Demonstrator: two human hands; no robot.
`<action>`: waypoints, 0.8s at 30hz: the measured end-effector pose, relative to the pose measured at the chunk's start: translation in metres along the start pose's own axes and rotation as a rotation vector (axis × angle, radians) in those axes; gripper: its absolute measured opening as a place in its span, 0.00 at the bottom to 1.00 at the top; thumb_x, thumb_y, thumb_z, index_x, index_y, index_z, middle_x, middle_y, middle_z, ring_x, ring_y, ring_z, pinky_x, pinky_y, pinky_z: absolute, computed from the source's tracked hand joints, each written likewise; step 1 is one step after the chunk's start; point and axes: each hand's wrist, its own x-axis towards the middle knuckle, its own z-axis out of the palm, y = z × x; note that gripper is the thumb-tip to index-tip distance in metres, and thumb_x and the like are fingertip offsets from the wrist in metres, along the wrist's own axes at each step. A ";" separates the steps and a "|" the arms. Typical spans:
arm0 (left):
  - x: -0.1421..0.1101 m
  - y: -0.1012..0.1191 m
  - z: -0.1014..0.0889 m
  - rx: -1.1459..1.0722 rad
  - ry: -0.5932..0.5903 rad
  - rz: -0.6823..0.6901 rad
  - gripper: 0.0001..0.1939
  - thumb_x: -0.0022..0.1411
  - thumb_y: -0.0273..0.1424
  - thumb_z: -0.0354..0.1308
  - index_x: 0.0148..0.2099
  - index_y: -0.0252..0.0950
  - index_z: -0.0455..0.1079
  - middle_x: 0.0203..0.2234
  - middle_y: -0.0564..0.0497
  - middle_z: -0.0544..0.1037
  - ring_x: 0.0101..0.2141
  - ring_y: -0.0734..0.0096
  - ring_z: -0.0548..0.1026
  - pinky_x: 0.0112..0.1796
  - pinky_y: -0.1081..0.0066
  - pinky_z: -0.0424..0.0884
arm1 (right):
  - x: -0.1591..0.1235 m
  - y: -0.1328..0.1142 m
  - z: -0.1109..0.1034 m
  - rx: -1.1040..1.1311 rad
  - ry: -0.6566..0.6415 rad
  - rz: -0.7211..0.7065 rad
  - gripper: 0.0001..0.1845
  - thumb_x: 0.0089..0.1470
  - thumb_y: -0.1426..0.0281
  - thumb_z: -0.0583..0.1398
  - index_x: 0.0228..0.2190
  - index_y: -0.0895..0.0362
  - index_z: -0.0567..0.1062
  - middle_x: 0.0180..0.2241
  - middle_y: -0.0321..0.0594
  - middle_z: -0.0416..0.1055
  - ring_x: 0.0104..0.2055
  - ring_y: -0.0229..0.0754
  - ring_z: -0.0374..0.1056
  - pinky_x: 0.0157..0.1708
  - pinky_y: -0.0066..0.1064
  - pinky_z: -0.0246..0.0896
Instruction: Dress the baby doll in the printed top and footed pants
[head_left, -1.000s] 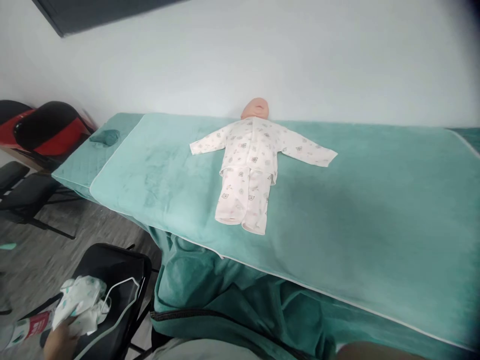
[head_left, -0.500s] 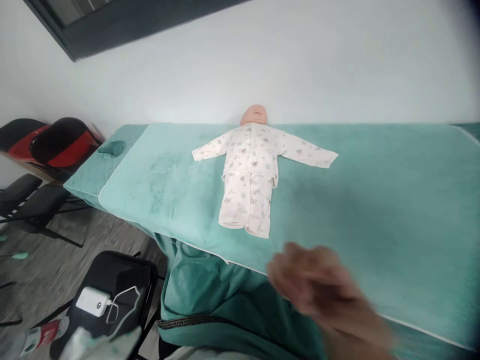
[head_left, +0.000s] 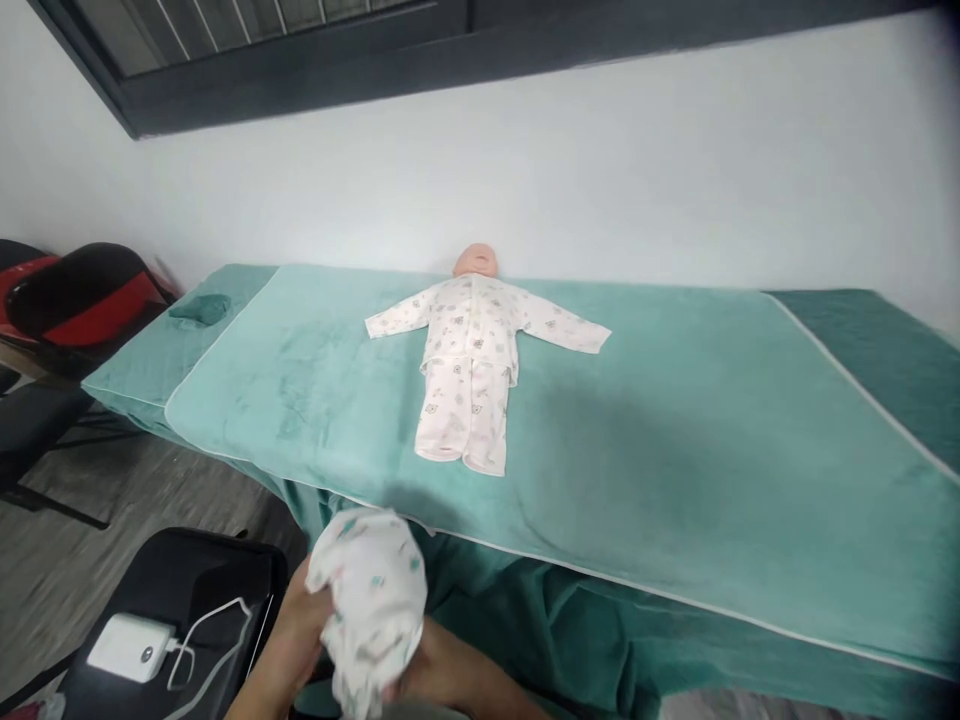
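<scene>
In front of me, my left hand [head_left: 304, 620] and my right hand [head_left: 431, 665] hold a crumpled white cloth with small green prints [head_left: 375, 590] between them. My left fingers close on its left side, partly covered by it. The right hand grips the lower right side, its fingertips mostly behind the fabric. On the bed lies a baby doll, its head [head_left: 477, 260] near the wall. It wears a white patterned long-sleeved top [head_left: 471, 320] with arms spread, and matching trousers [head_left: 461, 415] laid straight below. Both hands are apart from the doll, nearer the bed's front edge.
A green-covered massage bed [head_left: 675, 450] runs along the white wall, with a face hole [head_left: 201, 309] at its left end. At lower left, a black chair [head_left: 202, 570] holds a white power bank [head_left: 131, 647] and cable. Black-and-red chairs [head_left: 90, 300] stand farther left.
My right hand has moved left from over the bed's front edge to the cloth, now held by both hands. The cloth has come up from the lower left. The view has shifted.
</scene>
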 end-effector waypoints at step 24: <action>-0.005 0.166 0.011 -0.642 0.175 0.742 0.18 0.55 0.49 0.68 0.47 0.51 0.79 0.47 0.56 0.80 0.50 0.59 0.77 0.53 0.57 0.75 | -0.067 -0.203 -0.251 -0.980 1.309 -0.434 0.28 0.46 0.53 0.69 0.45 0.56 0.77 0.43 0.48 0.78 0.48 0.57 0.72 0.48 0.47 0.68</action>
